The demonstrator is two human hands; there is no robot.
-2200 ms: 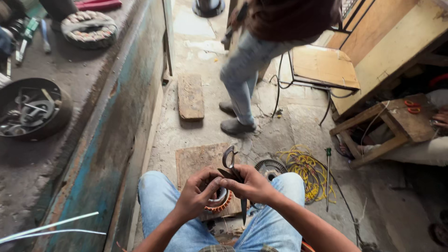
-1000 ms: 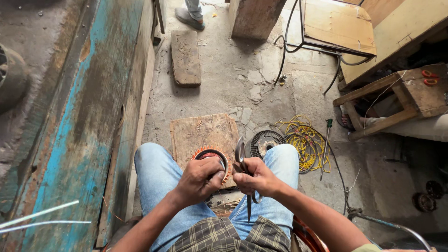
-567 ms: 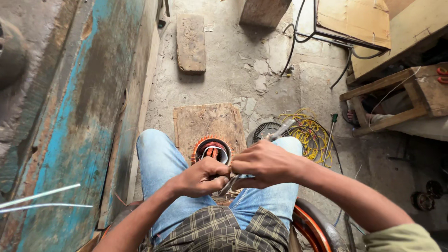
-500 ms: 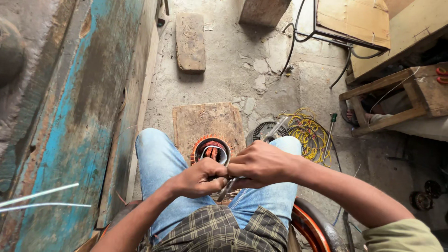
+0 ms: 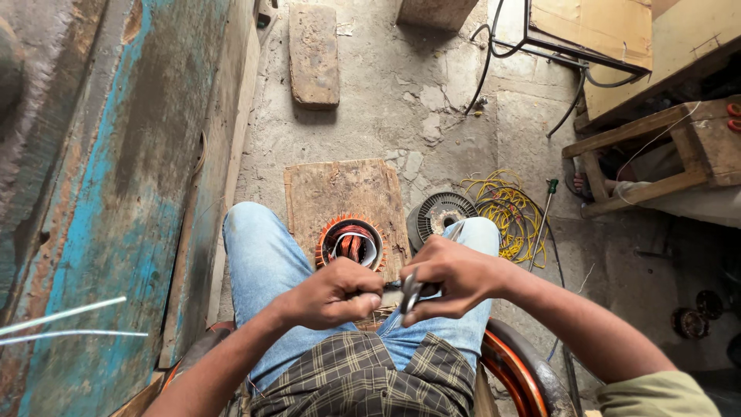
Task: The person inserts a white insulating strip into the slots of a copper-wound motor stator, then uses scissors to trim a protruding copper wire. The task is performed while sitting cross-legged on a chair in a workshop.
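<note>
A large worn blue metal panel [image 5: 116, 193] is seen left of the wooden board [image 5: 340, 193] on the floor. A motor stator [image 5: 350, 243] wound with copper is stood at the board's near edge, between the knees; a round fan cover [image 5: 438, 215] and a yellow wire coil [image 5: 505, 205] lie to the board's right. Just nearer than the stator, the left hand [image 5: 332, 293] is closed on one end of a small metal tool [image 5: 409, 289], and the right hand [image 5: 455, 278] is closed round its other end.

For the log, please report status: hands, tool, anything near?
Left hand and right hand both closed on pliers. Copper-wound stator on board between knees.
</note>
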